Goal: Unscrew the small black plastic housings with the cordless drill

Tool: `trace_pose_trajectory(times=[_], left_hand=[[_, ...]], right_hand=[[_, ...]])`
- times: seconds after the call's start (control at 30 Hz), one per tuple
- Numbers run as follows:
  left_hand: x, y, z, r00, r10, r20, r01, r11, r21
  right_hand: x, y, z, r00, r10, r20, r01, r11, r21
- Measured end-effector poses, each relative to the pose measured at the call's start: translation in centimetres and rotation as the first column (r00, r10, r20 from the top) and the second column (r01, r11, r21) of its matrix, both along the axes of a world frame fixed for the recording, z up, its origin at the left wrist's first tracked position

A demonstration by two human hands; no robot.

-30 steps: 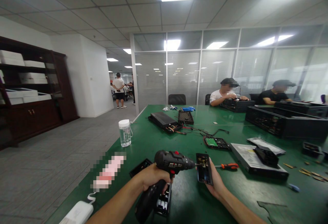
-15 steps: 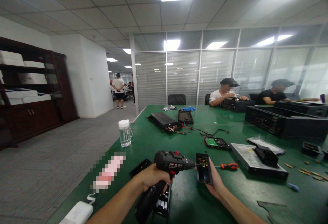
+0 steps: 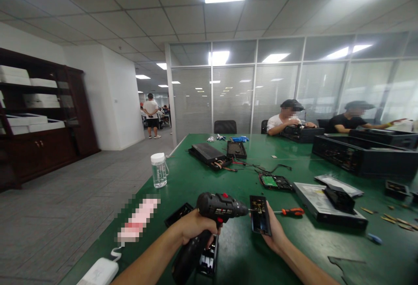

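Black drill, white lettering (illegible)

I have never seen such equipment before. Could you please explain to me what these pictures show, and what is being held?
There is no robot here: these are a person's own bare hands. Every picture comes from one camera worn on that person's head, looking forward and down.

The left hand grasps a black cordless drill with red details. The right hand holds a black rectangular part. The drill's thin bit points towards this part; whether they touch is hard to tell.

On the green table lie an orange-and-black screwdriver and a flat silver-and-black metal box. A clear bottle with a white lid stands near the left edge.
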State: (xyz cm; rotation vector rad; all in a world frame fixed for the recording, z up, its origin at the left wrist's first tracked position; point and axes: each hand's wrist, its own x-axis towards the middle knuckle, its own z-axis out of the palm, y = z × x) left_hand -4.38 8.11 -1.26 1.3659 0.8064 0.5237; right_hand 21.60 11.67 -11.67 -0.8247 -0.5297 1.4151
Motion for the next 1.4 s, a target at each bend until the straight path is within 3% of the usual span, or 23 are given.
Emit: trace_pose_trajectory(times=[0.3,1.4], left_hand=[[-0.11,0.36,-0.57,1.000,0.001,-0.019,-0.001,1.000,0.008],[-0.11,0.27,-0.43,1.000,-0.014,-0.014,0.014,1.000,0.012]], right_hand=[[0.06,0.15,-0.12,1.000,0.010,-0.008,-0.010,1.000,0.003],[0.10,0.09,-0.20,1.000,-0.002,-0.022,0.003,1.000,0.026]])
